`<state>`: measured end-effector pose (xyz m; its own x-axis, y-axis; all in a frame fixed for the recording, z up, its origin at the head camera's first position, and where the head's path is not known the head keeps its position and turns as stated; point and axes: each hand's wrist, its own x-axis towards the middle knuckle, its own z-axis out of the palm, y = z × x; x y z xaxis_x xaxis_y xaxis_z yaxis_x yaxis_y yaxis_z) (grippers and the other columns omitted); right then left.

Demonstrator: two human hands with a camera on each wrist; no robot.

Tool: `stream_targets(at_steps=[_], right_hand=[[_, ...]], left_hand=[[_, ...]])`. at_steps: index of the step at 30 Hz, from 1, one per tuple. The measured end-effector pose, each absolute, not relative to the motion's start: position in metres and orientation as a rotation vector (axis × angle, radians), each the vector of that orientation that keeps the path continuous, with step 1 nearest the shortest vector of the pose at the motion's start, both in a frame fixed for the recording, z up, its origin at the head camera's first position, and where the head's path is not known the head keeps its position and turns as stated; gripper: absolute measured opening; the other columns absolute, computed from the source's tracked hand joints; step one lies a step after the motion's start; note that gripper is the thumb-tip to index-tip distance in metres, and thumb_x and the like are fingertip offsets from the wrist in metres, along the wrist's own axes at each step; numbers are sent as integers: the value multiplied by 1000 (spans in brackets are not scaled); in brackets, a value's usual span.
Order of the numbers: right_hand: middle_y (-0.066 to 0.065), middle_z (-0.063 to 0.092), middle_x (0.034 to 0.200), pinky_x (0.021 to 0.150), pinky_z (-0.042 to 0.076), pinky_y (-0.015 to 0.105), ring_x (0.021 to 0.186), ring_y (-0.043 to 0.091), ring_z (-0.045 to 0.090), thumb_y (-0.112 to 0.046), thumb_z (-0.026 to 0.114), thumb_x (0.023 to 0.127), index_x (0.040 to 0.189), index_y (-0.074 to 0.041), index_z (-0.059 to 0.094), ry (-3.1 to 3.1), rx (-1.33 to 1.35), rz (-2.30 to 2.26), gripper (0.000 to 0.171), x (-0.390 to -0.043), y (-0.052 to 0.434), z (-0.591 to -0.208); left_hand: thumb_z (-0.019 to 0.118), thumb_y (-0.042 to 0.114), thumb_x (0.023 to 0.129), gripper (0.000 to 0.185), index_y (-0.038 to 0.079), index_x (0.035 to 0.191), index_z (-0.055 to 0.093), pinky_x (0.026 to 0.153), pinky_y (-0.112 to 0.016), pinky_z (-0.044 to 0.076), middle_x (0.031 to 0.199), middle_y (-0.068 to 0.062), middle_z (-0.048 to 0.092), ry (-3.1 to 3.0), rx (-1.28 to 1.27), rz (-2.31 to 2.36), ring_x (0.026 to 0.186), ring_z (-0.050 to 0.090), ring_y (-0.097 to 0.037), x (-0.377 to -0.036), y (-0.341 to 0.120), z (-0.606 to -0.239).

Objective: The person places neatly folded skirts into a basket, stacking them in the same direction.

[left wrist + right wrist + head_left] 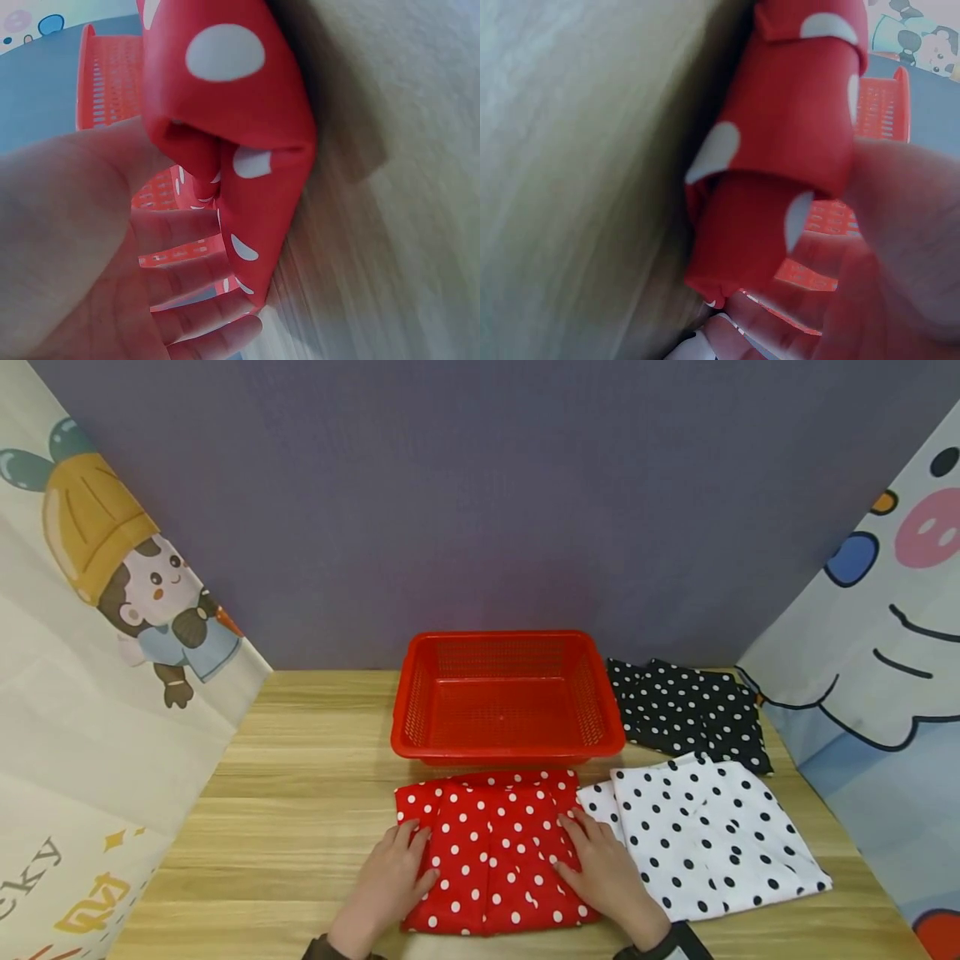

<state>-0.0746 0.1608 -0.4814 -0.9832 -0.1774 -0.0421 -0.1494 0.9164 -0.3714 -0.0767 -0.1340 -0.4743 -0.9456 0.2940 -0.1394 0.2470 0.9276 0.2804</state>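
A folded red cloth with white dots (487,860) lies on the table in front of me, its layered folds showing at the sides in both wrist views. My left hand (388,872) rests at its left edge, thumb over the top and fingers fairly straight along the side. At the opposite edge my right hand (603,870) touches the cloth in the same way, fingers extended. Just right of that hand lies a folded white cloth with black dots (712,839). In the left wrist view the fingers (199,285) reach along the red fold (262,202).
Behind the red cloth stands a red plastic basket (506,752) with perforated walls and nothing inside. A folded black cloth with white dots (690,710) lies to its right. The wooden table (300,810) meets a grey backdrop (480,510), with printed curtains on both sides.
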Motion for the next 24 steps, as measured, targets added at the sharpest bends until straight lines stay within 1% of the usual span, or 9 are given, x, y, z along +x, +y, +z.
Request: stream_targets(at_steps=[8, 15, 20, 24], right_hand=[[18, 48, 129, 83, 49, 50, 109, 33, 50, -30, 77, 70, 128, -5, 51, 3007, -187, -588, 69, -74, 170, -482], [20, 45, 132, 83, 48, 54, 111, 36, 48, -31, 77, 69, 131, -4, 48, 3010, -132, -592, 73, -78, 176, -484], [23, 43, 133, 81, 48, 54, 109, 38, 48, -31, 76, 71, 133, 0, 43, 3015, -105, -574, 76, -81, 176, -485], [26, 45, 127, 76, 51, 50, 102, 38, 50, -30, 76, 71, 133, 5, 40, 3036, -55, -552, 79, -84, 173, -485]], left_hand=[[73, 37, 74, 65, 1, 125, 53, 91, -48, 45, 124, -17, 49, 2902, 437, 391, 110, 47, -31, -82, -125, -476], [73, 36, 75, 65, -1, 125, 53, 91, -47, 45, 124, -18, 50, 2910, 457, 416, 110, 47, -31, -83, -123, -476], [74, 36, 74, 68, -2, 125, 51, 91, -48, 44, 123, -19, 50, 2913, 394, 451, 110, 48, -32, -83, -121, -472], [77, 35, 71, 69, -2, 124, 52, 85, -45, 48, 121, -19, 51, 2937, 295, 507, 102, 50, -30, -84, -117, -469]])
